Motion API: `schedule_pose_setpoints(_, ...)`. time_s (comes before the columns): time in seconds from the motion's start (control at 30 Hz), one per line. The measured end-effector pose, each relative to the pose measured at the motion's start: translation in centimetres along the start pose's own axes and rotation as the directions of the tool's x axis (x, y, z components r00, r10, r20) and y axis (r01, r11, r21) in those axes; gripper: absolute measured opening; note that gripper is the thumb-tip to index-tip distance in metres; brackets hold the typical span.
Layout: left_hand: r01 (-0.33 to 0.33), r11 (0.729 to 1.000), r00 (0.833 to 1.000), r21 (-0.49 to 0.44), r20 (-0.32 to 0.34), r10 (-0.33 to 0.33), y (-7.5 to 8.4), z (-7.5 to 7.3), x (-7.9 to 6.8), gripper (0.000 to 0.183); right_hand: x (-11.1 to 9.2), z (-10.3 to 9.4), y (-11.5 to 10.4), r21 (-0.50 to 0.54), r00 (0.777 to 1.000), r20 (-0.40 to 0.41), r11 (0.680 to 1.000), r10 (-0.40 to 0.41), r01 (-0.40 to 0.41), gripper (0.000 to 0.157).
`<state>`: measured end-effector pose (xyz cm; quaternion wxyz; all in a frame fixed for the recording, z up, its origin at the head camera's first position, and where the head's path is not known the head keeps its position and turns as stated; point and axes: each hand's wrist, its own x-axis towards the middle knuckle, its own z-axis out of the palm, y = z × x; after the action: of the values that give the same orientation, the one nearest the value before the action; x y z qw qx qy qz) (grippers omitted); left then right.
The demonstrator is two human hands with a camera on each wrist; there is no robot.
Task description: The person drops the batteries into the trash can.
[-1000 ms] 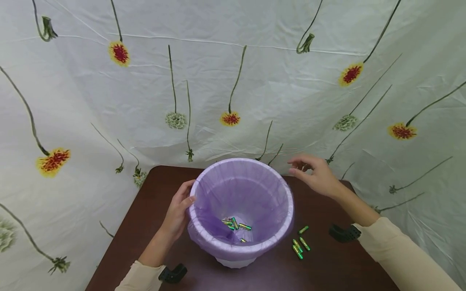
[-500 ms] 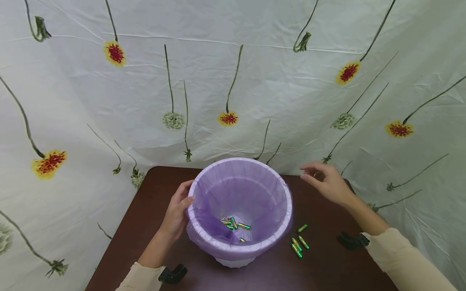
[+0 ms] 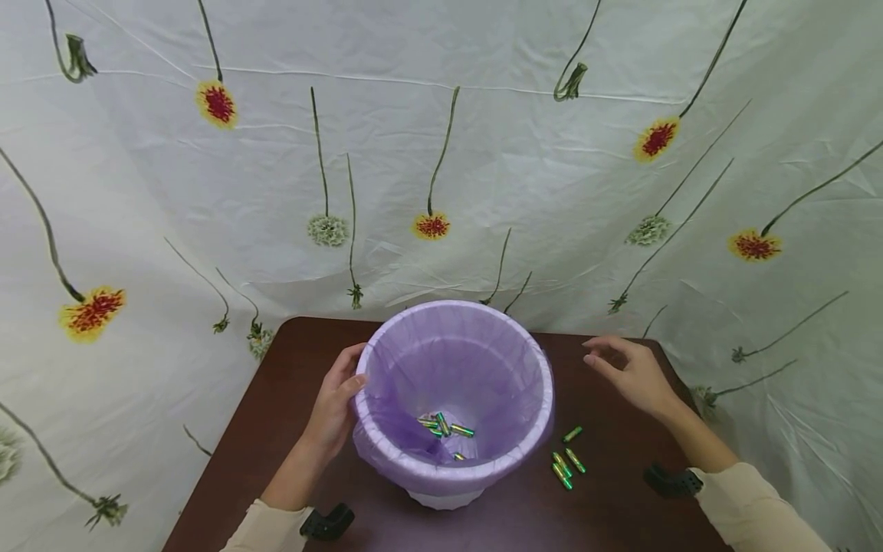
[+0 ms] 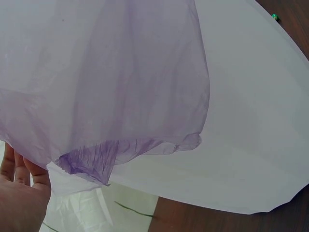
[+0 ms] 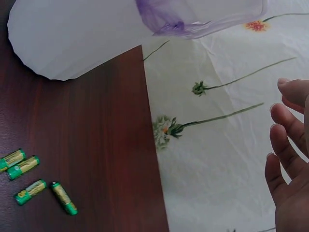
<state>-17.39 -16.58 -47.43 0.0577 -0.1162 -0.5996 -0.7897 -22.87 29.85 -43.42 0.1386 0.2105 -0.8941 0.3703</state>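
A white trash bin (image 3: 444, 500) lined with a thin purple bag (image 3: 476, 368) stands upright on the table. My left hand (image 3: 336, 399) grips its left rim, thumb over the edge and fingers on the outside. Several green-and-gold batteries (image 3: 462, 431) lie at the bottom of the bin, seen through its mouth. To the right of the bin, several more batteries (image 3: 575, 460) rest on the table, close together. Above the table's back right part, my right hand (image 3: 636, 376) hangs with loosely bent fingers and holds nothing; the right wrist view shows its fingers (image 5: 286, 145) apart from everything.
The dark brown table (image 3: 324, 337) has its back edge close to a white curtain (image 3: 276, 169) printed with flowers, which also hangs at both sides. Black wrist straps (image 3: 327, 523) sit near both cream sleeves (image 3: 766, 510).
My right hand has moved away from the bin's rim, to the right and down toward the table. The left hand keeps its grip, and the batteries have stayed in place.
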Motion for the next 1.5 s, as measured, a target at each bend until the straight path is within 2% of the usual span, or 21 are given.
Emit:
schedule_pose_setpoints(0.43, -0.019, 1.000, 1.000, -0.009, 0.003, 0.019, 0.2, 0.3, 0.0, 0.039, -3.6, 2.1, 2.9, 0.045, 0.996, -0.029, 0.995, 0.089, -0.087, 0.017)
schedule_pose_setpoints(0.67, -0.022, 1.000, 1.000, 0.000, 0.005, 0.022, 0.3, 0.3, 0.0, 0.040, -5.2, 3.2, 4.6, 0.027, 0.987, -0.043, 0.988, 0.152, -0.151, 0.017)
schedule_pose_setpoints(1.0, -0.011, 1.000, 1.000, -0.004, 0.005, 0.011, 0.1, 0.2, 0.0, 0.039, -7.8, 5.3, 6.6, 0.082, 0.975, -0.060, 0.974, 0.214, -0.209, 0.016)
schedule_pose_setpoints(1.2, 0.005, 1.000, 1.000, 0.004, 0.008, -0.005, -0.1, 0.0, 0.0, 0.040, -9.7, 6.5, 7.4, 0.119, 0.963, -0.075, 0.961, 0.259, -0.249, 0.012)
schedule_pose_setpoints(1.5, -0.017, 1.000, 1.000, -0.025, 0.007, 0.018, -0.2, 0.1, 0.0, 0.039, -11.6, 8.3, 8.6, 0.113, 0.940, -0.068, 0.939, 0.333, -0.325, 0.013)
